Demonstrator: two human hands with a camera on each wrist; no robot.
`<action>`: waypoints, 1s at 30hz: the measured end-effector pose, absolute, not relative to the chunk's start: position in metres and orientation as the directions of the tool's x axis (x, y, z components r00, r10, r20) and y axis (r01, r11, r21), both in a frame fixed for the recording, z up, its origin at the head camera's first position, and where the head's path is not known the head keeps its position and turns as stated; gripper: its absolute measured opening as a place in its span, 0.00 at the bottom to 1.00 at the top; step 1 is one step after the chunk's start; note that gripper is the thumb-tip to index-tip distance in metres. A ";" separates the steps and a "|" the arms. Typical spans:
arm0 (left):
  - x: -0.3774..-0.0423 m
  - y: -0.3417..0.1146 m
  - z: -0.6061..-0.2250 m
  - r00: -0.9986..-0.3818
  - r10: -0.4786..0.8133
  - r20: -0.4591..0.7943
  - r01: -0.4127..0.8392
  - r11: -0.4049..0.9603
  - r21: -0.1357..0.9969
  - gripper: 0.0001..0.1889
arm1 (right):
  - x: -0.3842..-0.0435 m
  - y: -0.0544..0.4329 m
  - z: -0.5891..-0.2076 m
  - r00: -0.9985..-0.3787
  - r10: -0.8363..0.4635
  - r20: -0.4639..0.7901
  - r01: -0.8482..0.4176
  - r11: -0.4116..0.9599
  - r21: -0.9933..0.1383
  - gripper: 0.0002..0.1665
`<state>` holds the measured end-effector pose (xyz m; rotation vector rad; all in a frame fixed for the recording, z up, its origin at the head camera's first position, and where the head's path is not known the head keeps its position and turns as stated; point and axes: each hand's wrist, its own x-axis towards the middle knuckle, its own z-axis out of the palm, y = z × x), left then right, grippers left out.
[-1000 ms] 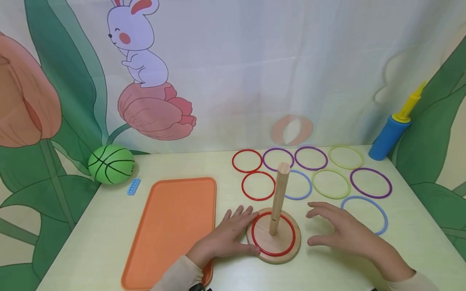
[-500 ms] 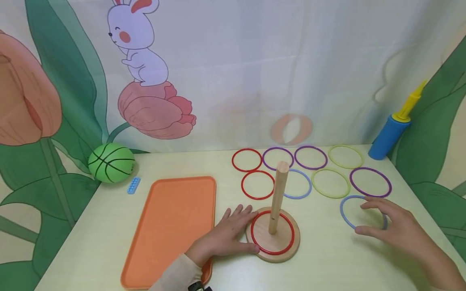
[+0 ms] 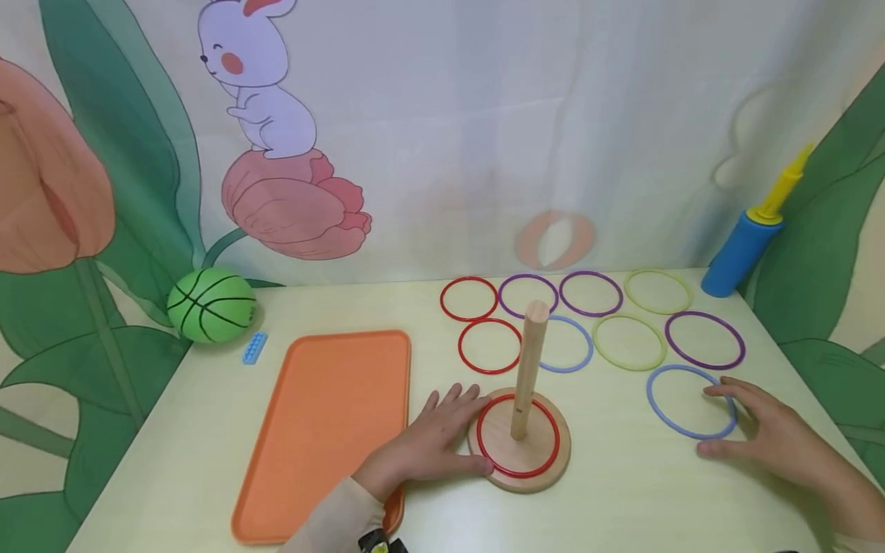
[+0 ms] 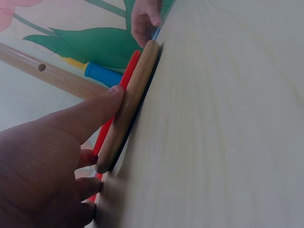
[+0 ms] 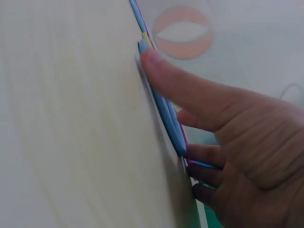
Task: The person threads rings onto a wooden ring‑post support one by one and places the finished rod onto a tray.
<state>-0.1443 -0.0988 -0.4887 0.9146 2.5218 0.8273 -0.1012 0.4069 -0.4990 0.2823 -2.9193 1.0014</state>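
My left hand [image 3: 439, 445], thumb and fingers spread, rests against the left side of a round wooden base [image 3: 499, 482]. In the left wrist view the thumb tip touches the rim by a red ring [image 4: 134, 65]. That ring lies flat on the base, around an upright wooden peg [image 3: 531, 369]. My right hand [image 3: 767, 434] is at the near right edge of a light blue ring [image 3: 657, 409] on the table. Its thumb and fingers stand apart, overlapping the ring's right side in the head view; the right wrist view shows the thumb close over the blue ring [image 5: 164, 111].
Behind the peg lie several rings: red [image 3: 462, 359], purple [image 3: 707, 365], yellow-green [image 3: 596, 355] and another blue ring [image 3: 589, 355]. An orange tray [image 3: 332, 430] is at left, with a green ball [image 3: 211, 306] and blue toy brick [image 3: 254, 348] beyond. A blue-yellow pump [image 3: 742, 250] leans at back right.
My right hand has moved right, from beside the peg base to the near blue ring, then slightly farther toward that ring's right edge. The left hand stays at the base.
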 end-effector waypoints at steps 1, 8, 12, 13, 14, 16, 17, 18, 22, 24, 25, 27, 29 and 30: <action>-0.144 -0.099 -0.489 -0.740 0.664 -0.107 0.471 0.625 0.622 0.49 | -0.102 0.407 -0.500 -0.982 -0.160 0.100 -0.187 0.775 -0.603 0.49; -0.145 -0.098 -0.487 -0.744 0.659 -0.110 0.465 0.629 0.623 0.49 | -0.106 0.407 -0.500 -0.975 -0.187 0.124 -0.223 0.768 -0.600 0.48; -0.145 -0.097 -0.486 -0.744 0.658 -0.113 0.462 0.630 0.625 0.50 | -0.103 0.405 -0.501 -0.973 -0.184 0.142 -0.232 0.763 -0.604 0.50; -0.144 -0.097 -0.486 -0.744 0.659 -0.114 0.463 0.631 0.623 0.50 | -0.103 0.404 -0.502 -0.971 -0.187 0.149 -0.239 0.759 -0.606 0.50; -0.144 -0.098 -0.486 -0.744 0.658 -0.118 0.460 0.632 0.623 0.50 | -0.102 0.403 -0.503 -0.969 -0.192 0.152 -0.245 0.754 -0.609 0.51; -0.142 -0.098 -0.487 -0.743 0.658 -0.124 0.456 0.634 0.624 0.50 | -0.102 0.401 -0.505 -0.963 -0.205 0.175 -0.270 0.750 -0.603 0.51; -0.142 -0.098 -0.488 -0.742 0.658 -0.126 0.457 0.634 0.624 0.50 | -0.102 0.400 -0.506 -0.960 -0.211 0.182 -0.279 0.747 -0.603 0.52; -0.142 -0.098 -0.488 -0.741 0.659 -0.129 0.455 0.635 0.624 0.50 | -0.103 0.399 -0.506 -0.959 -0.211 0.187 -0.282 0.749 -0.599 0.52; -0.142 -0.098 -0.488 -0.745 0.656 -0.123 0.461 0.639 0.616 0.50 | -0.105 0.396 -0.506 -0.954 -0.205 0.217 -0.296 0.755 -0.585 0.54; -0.143 -0.098 -0.487 -0.747 0.654 -0.122 0.463 0.642 0.612 0.50 | -0.106 0.395 -0.505 -0.954 -0.202 0.221 -0.295 0.755 -0.586 0.54; -0.143 -0.098 -0.487 -0.747 0.653 -0.122 0.463 0.643 0.610 0.50 | -0.106 0.394 -0.505 -0.956 -0.198 0.215 -0.288 0.757 -0.586 0.54; -0.143 -0.099 -0.487 -0.744 0.656 -0.128 0.462 0.644 0.610 0.50 | -0.105 0.393 -0.503 -0.964 -0.185 0.190 -0.263 0.763 -0.590 0.54; -0.143 -0.098 -0.487 -0.742 0.658 -0.129 0.465 0.643 0.609 0.50 | -0.104 0.392 -0.501 -0.969 -0.176 0.172 -0.244 0.767 -0.593 0.53; -0.143 -0.098 -0.487 -0.742 0.659 -0.128 0.465 0.642 0.609 0.50 | -0.104 0.392 -0.500 -0.971 -0.170 0.169 -0.238 0.769 -0.593 0.53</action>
